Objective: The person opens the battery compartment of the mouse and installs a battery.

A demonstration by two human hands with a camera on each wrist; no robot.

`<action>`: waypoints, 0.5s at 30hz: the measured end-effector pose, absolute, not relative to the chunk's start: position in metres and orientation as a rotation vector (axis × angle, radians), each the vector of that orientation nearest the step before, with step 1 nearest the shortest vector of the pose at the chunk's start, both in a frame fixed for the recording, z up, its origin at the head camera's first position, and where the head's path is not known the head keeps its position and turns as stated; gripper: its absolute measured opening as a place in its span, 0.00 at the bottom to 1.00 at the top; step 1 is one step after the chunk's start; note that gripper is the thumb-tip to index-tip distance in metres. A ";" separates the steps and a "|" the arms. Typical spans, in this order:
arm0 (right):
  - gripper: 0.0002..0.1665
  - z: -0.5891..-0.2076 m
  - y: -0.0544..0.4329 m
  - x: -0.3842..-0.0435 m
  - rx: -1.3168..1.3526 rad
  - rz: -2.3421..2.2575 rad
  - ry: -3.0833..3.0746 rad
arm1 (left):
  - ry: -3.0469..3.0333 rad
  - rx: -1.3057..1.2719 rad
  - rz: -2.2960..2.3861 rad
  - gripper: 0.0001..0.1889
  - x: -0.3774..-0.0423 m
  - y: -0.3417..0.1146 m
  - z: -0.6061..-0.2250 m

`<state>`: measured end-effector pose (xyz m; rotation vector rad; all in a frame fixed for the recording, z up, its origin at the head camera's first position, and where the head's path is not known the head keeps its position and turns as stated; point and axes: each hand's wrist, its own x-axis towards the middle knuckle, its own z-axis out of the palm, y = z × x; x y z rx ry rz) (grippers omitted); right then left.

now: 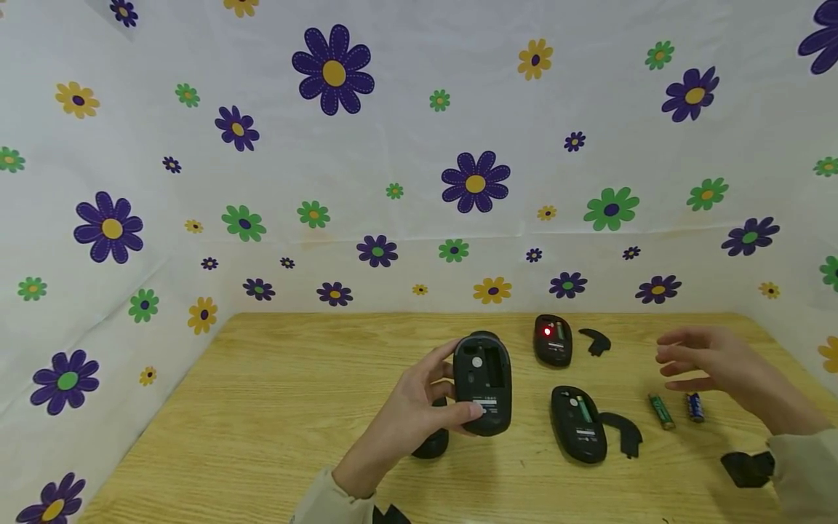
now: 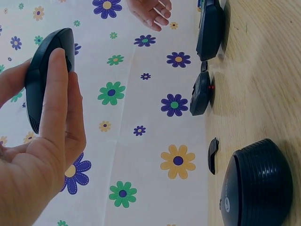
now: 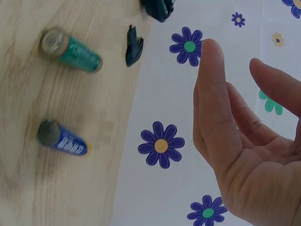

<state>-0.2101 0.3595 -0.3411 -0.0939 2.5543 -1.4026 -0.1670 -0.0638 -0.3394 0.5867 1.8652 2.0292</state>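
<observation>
My left hand (image 1: 409,407) grips a black computer mouse (image 1: 483,382) above the table, its underside turned up toward the head camera. The thumb presses near the label, and the uncovered battery slot shows no battery. In the left wrist view, fingers (image 2: 55,94) lie along the mouse's other face. My right hand (image 1: 716,360) hovers at the right with nothing in it, fingers loosely extended. Below it, a green battery (image 1: 661,412) and a blue battery (image 1: 695,407) lie on the wood; both also show in the right wrist view.
Two overturned mice, one nearer (image 1: 579,429) and one farther (image 1: 553,349) with a red light, each show a green battery. Beside them lie black battery covers (image 1: 628,435) (image 1: 596,340). Another dark mouse (image 1: 430,444) sits partly hidden behind my left hand. Flowered cloth (image 1: 406,131) backs the table.
</observation>
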 end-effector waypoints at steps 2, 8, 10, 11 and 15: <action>0.27 -0.341 0.363 -0.210 -0.065 -1.401 2.557 | 1.869 0.590 2.029 0.42 -0.167 -0.064 -0.339; 0.27 -0.344 0.373 -0.209 0.012 -1.337 2.593 | 1.875 0.605 2.028 0.41 -0.167 -0.063 -0.340; 0.27 -0.346 0.377 -0.209 0.028 -1.322 2.597 | 1.874 0.606 2.029 0.41 -0.168 -0.063 -0.340; 0.27 -0.347 0.380 -0.209 0.037 -1.321 2.596 | 1.873 0.605 2.029 0.41 -0.168 -0.063 -0.340; 0.27 -0.352 0.390 -0.210 0.100 -1.320 2.576 | 1.872 0.601 2.028 0.41 -0.168 -0.063 -0.340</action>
